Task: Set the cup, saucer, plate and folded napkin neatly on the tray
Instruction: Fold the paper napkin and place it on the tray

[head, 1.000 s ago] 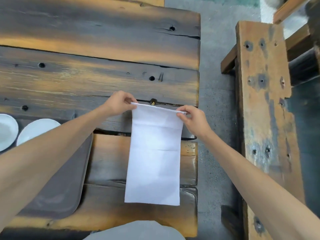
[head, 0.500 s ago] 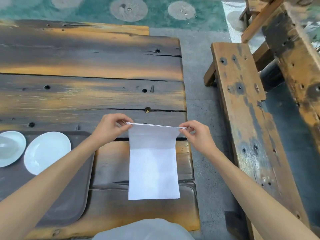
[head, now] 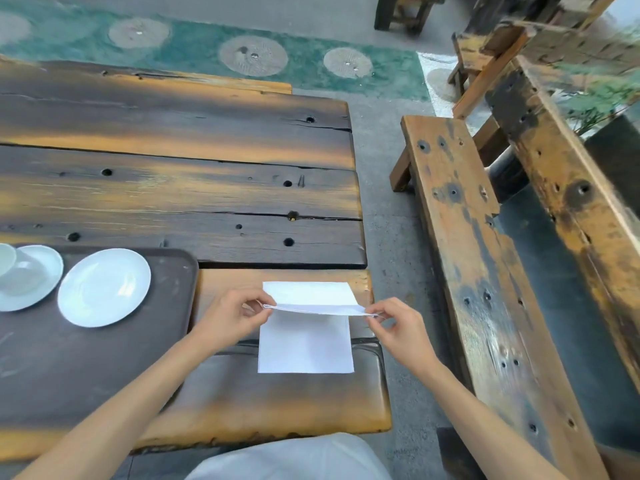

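Observation:
A white napkin [head: 306, 342] lies on the wooden table right of the tray, its far half lifted and bent back toward me. My left hand [head: 230, 315] pinches the raised edge at its left corner. My right hand [head: 398, 327] pinches the same edge at its right corner. The dark brown tray [head: 104, 368] sits at the left. On it rest a white plate [head: 104, 287] and, at the far left edge of view, a white saucer [head: 41, 289] bearing a cup [head: 7, 259], partly cut off.
The table [head: 173, 199] is made of rough dark planks with holes and cracks. A wooden bench [head: 478, 271] runs along the right, across a concrete gap. More wooden furniture stands at the back right.
Both hands have drawn the napkin's far edge toward me, folding it over itself so the flat part looks shorter. The view has tilted up, bringing more of the tray, plate and saucer in.

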